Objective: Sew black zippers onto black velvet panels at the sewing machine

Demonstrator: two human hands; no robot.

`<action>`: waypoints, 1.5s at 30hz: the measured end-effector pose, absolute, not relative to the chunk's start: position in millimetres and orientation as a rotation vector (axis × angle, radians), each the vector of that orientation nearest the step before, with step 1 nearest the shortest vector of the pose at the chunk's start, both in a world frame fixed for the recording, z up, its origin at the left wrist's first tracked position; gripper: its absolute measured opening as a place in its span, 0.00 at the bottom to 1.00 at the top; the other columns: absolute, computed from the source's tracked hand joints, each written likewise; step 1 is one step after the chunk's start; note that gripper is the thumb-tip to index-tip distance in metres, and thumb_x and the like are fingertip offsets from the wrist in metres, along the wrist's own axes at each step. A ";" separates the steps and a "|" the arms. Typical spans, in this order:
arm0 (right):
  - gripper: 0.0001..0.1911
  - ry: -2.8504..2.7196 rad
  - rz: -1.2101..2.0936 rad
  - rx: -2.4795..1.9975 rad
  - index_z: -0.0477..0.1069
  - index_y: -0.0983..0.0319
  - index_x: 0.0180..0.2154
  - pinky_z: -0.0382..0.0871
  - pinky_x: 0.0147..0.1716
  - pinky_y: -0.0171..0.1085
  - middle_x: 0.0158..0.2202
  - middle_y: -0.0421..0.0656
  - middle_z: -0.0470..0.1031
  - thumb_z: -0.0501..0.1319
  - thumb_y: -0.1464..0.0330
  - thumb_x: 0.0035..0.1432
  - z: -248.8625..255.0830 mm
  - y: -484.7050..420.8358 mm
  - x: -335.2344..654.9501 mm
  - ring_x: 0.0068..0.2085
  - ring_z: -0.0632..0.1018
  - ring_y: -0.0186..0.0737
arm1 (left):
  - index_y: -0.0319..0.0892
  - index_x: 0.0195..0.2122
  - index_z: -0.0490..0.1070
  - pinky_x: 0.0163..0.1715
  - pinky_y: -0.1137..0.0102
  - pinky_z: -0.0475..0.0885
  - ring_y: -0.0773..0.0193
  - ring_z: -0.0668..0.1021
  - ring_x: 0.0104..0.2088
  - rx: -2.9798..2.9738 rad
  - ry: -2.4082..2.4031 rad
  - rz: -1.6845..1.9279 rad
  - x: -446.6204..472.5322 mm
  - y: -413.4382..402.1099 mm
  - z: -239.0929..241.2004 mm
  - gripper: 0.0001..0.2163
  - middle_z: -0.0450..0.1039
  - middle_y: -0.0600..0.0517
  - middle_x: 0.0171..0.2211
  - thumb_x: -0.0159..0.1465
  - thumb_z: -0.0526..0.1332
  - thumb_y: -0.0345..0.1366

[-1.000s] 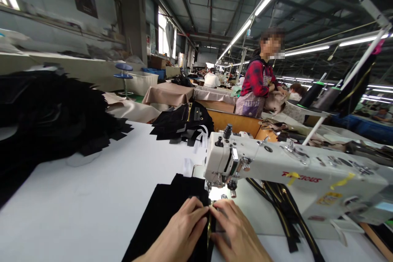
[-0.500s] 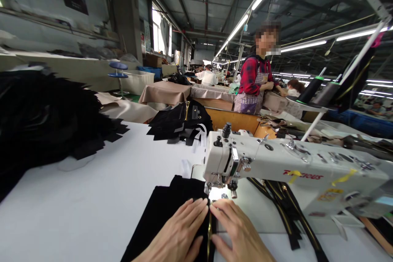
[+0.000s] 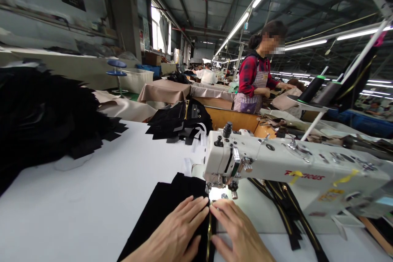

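My left hand [image 3: 187, 227] lies flat on a black fabric piece [image 3: 166, 200], fingers stretched out. My right hand [image 3: 238, 227] rests at the fabric's right edge, thumb and fingers apart, the fingertips pressing on a black zipper [image 3: 209, 229] with gold teeth. The zipper runs lengthwise between my hands along the fabric edge. Just beyond my fingertips, the lit needle area of a white sewing machine [image 3: 258, 159] meets the far end of the zipper. The machine head partly hides the exact contact of needle and cloth.
On the left rises a big heap of black fabric pieces [image 3: 46, 114]. Another black stack [image 3: 175, 120] with a gold zipper lies behind the machine. Loose zippers [image 3: 287, 208] hang under the machine arm. Thread cones [image 3: 313, 88] stand at right. A co-worker [image 3: 254, 73] stands beyond.
The black fabric has shifted slightly away from me, toward the machine. My hands keep nearly the same place. The co-worker has turned to the right and reached to a beige cloth.
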State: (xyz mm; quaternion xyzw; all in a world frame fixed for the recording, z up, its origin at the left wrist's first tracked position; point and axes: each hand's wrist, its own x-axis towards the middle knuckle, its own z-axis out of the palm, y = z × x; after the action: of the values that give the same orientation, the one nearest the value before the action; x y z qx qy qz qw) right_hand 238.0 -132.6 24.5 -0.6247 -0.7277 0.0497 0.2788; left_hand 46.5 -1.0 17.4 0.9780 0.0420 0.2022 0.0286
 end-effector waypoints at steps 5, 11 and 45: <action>0.29 -1.942 0.120 -1.677 0.66 0.62 0.56 0.70 0.57 0.44 0.53 0.47 0.71 0.60 0.79 0.51 25.9 -131.7 238.1 0.54 0.72 0.48 | 0.39 0.68 0.52 0.61 0.55 0.65 0.54 0.67 0.63 3.025 0.130 0.611 46.2 -1.3 17.2 0.32 0.61 0.44 0.65 0.61 0.54 0.26; 0.30 -1.941 0.103 -1.663 0.66 0.62 0.56 0.71 0.55 0.43 0.53 0.47 0.71 0.60 0.79 0.50 26.4 -131.0 238.4 0.53 0.72 0.48 | 0.39 0.67 0.54 0.60 0.55 0.66 0.54 0.67 0.63 3.044 0.119 0.564 46.9 -2.3 19.7 0.31 0.61 0.45 0.64 0.60 0.54 0.25; 0.27 -1.967 0.106 -1.783 0.60 0.63 0.62 0.70 0.58 0.49 0.59 0.51 0.67 0.56 0.74 0.61 16.8 -130.8 243.5 0.58 0.70 0.50 | 0.43 0.67 0.53 0.65 0.54 0.60 0.55 0.66 0.63 2.888 0.116 0.471 59.7 10.9 25.5 0.32 0.64 0.44 0.63 0.61 0.55 0.26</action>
State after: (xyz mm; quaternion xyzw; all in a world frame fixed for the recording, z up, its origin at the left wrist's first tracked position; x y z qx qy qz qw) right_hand 243.5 -130.8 16.8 -0.6513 -0.7188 0.0386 0.2399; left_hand 59.7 10.9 25.5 0.9806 0.0393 0.1598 0.1066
